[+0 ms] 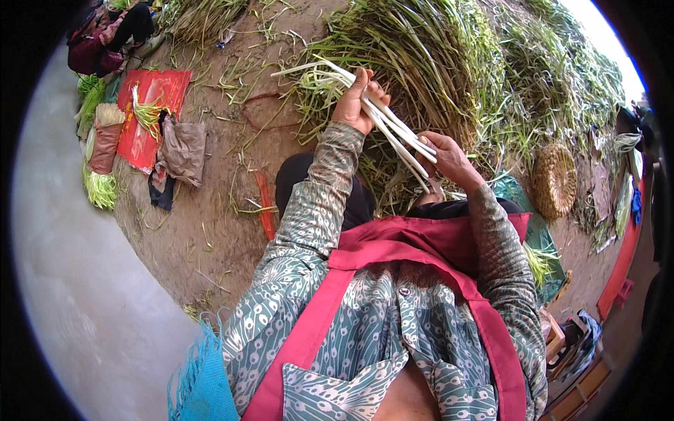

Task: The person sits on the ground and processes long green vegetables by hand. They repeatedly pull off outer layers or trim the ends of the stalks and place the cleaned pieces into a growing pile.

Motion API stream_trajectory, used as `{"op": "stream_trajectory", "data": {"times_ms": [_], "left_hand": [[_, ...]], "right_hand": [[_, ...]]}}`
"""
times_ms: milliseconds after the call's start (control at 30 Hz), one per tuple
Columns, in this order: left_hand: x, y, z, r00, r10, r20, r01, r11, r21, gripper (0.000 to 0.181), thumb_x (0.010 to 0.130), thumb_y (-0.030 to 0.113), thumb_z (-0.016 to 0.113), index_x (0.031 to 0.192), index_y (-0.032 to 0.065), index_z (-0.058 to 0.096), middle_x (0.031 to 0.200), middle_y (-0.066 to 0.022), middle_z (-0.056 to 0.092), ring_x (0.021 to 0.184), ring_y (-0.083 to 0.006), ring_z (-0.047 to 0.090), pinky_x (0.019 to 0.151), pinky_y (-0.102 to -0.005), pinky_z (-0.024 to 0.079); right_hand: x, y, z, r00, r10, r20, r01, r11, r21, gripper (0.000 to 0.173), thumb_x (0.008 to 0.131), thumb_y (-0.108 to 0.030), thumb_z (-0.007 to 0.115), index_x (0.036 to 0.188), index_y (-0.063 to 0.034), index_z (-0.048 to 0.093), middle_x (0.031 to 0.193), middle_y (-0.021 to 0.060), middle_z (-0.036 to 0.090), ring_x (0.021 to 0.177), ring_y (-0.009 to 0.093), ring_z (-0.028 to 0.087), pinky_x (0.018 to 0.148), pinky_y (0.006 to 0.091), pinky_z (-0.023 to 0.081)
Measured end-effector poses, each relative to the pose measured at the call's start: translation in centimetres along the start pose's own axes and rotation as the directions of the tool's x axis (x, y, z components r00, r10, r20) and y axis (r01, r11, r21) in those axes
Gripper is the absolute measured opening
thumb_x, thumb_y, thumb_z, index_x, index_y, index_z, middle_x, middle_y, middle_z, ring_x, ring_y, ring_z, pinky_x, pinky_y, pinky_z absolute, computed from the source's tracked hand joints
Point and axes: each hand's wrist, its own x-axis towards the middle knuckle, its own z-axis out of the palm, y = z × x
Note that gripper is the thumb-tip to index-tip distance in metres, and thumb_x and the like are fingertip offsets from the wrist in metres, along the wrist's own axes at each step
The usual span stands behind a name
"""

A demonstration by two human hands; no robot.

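My left hand is closed around a small bunch of long, pale plant stalks. Their thin yellow-green ends stick out past it to the upper left, and the thicker white ends slant down to the right. At those white ends is my right hand, its thumb pressed against the stalks and its fingers partly hidden behind them. The bunch is held above my knees, in front of a big heap of long green leaves.
A round woven straw pad lies at right, beside a green sheet. At left, a red printed sheet carries loose stalks, near a brown sack and a wrapped stalk bundle. Another person sits at upper left.
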Motion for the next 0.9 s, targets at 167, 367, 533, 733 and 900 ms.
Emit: {"op": "stream_trajectory", "data": {"times_ms": [167,367,533,733,900], "left_hand": [[-0.3,1.3,-0.2,0.989,0.080,-0.122,-0.088,0.994,-0.061,0.021,0.080,0.030,0.054,0.086,0.0110,0.048,0.052,0.0064,0.034,0.043,-0.0039,0.033,0.044,-0.0195,0.034],[-0.1,2.3,-0.7,0.936,0.284,-0.208,-0.307,0.948,-0.088,0.017,0.083,0.029,0.050,0.085,0.0127,0.045,0.053,0.0056,0.033,0.042,-0.0043,0.030,0.040,-0.0189,0.031],[-0.6,2.2,0.6,0.907,0.363,-0.216,-0.363,0.931,0.042,0.022,0.080,0.032,0.054,0.086,0.0131,0.044,0.054,0.0059,0.035,0.043,-0.0038,0.032,0.039,-0.0189,0.031],[0.2,-0.6,0.0,0.914,0.227,-0.338,-0.209,0.974,0.089,0.028,0.073,0.027,0.063,0.077,0.0080,0.042,0.062,-0.0011,0.046,0.047,-0.0093,0.043,0.041,-0.0216,0.039],[0.2,-1.1,0.4,0.945,0.172,-0.278,-0.145,0.983,0.112,0.027,0.073,0.027,0.064,0.081,0.0099,0.045,0.065,-0.0001,0.043,0.050,-0.0093,0.043,0.041,-0.0201,0.039]], "right_hand": [[-1.4,0.8,-2.1,0.996,-0.008,0.087,0.031,0.964,-0.264,0.032,0.087,-0.031,0.041,0.083,-0.0021,0.053,0.064,-0.0032,0.049,0.055,0.006,0.045,0.048,0.0205,0.037],[-3.8,6.9,-11.1,0.930,-0.140,-0.340,-0.047,0.872,-0.487,0.017,0.081,-0.017,0.054,0.078,-0.0015,0.060,0.059,-0.0012,0.053,0.050,0.005,0.042,0.046,0.0195,0.036],[-4.7,6.2,-15.1,0.880,-0.268,-0.392,-0.309,0.304,-0.901,0.032,0.064,-0.022,0.067,0.091,-0.0079,0.055,0.110,0.0103,0.047,0.095,0.024,0.048,0.077,0.0361,0.041],[4.9,1.5,-7.7,0.916,-0.233,-0.328,-0.063,0.723,-0.688,0.015,0.079,-0.015,0.054,0.091,-0.0080,0.058,0.088,0.0101,0.059,0.075,0.021,0.057,0.070,0.0343,0.047],[12.2,5.0,-5.4,0.914,-0.135,-0.382,-0.182,0.706,-0.684,0.033,0.074,-0.033,0.056,0.089,-0.0037,0.060,0.083,0.0172,0.059,0.078,0.031,0.057,0.070,0.0384,0.044]]}}
